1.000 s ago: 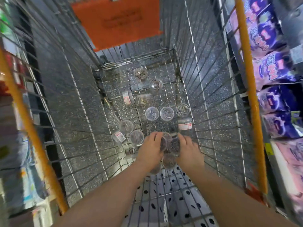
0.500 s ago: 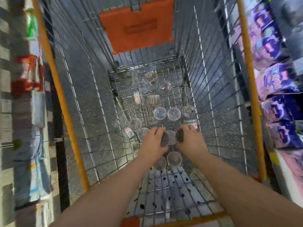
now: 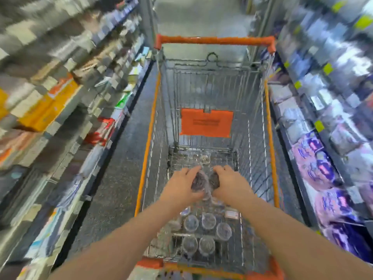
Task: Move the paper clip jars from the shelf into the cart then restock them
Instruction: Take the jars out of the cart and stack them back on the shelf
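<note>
Both hands are over the middle of the cart (image 3: 271, 138), raised above its wire bottom. The left hand (image 3: 181, 186) is curled round the left jar (image 3: 198, 181), fingers over the jar's far side. The right hand (image 3: 231, 184) is curled round the right jar (image 3: 214, 181) in the same way. The two jars are dark with clips and touch each other in the gap between the hands. Something clear shows just below them, near the thumbs, but blur hides whether it is another jar in the grip. Nearer the person, under the wrists, the loose jars (image 3: 209, 221) stand upright in a close cluster on the cart bottom, lids up. A white label (image 3: 231, 214) shows just to their right. The far jar (image 3: 204, 158) sits alone beyond the hands, near the end wall. An orange flap (image 3: 206, 123) hangs on that wall, below the orange handle (image 3: 214, 40). Blurred shelves (image 3: 60, 98) of goods line both sides of the aisle, and speckled floor (image 3: 121, 168) lies left of the cart.
</note>
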